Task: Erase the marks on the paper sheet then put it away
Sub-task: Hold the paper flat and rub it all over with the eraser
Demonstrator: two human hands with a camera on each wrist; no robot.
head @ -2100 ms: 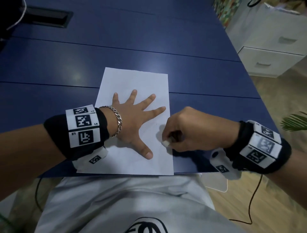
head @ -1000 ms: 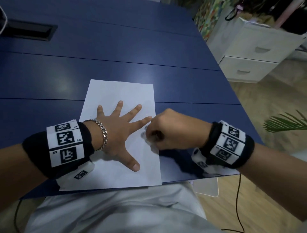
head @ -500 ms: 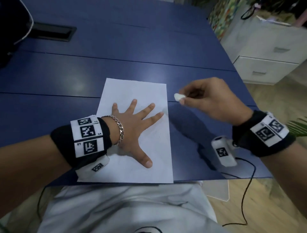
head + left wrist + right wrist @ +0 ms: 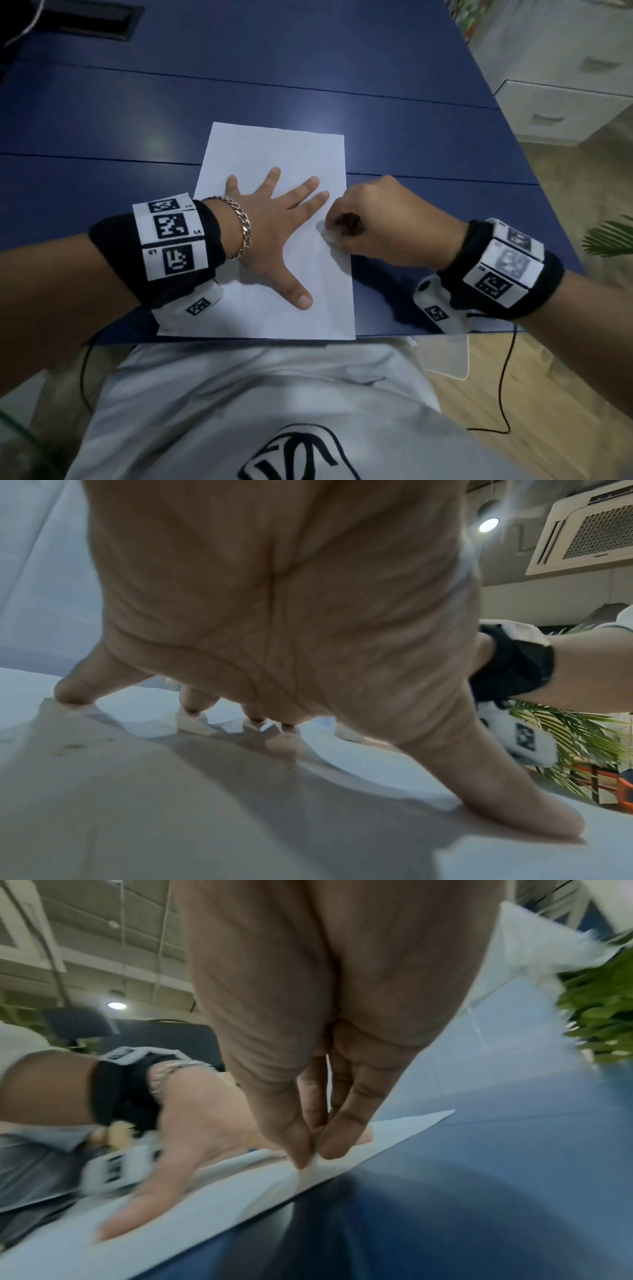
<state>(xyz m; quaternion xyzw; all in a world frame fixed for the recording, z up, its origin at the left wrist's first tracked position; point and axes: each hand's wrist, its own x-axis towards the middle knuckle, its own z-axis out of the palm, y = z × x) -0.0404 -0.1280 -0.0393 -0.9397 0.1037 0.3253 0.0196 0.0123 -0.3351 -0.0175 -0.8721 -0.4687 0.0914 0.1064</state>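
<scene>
Paper (image 4: 274, 154) lies flat on the blue worktop (image 4: 102, 120), thin, light and slidy. My left hand (image 4: 274, 233) presses it, fingers spread. My right hand (image 4: 383, 226) pinches the eraser (image 4: 330, 234) at its 3 o'clock edge. I'd lift it by an edge.

Smooth matt white paper (image 4: 274, 150) lies on a blue table (image 4: 308, 68) with a faint sheen. A shiny metal chain bracelet (image 4: 244, 226) glints, black cloth wristbands (image 4: 109, 240) look soft, floor (image 4: 548, 192) shows wood grain.
</scene>
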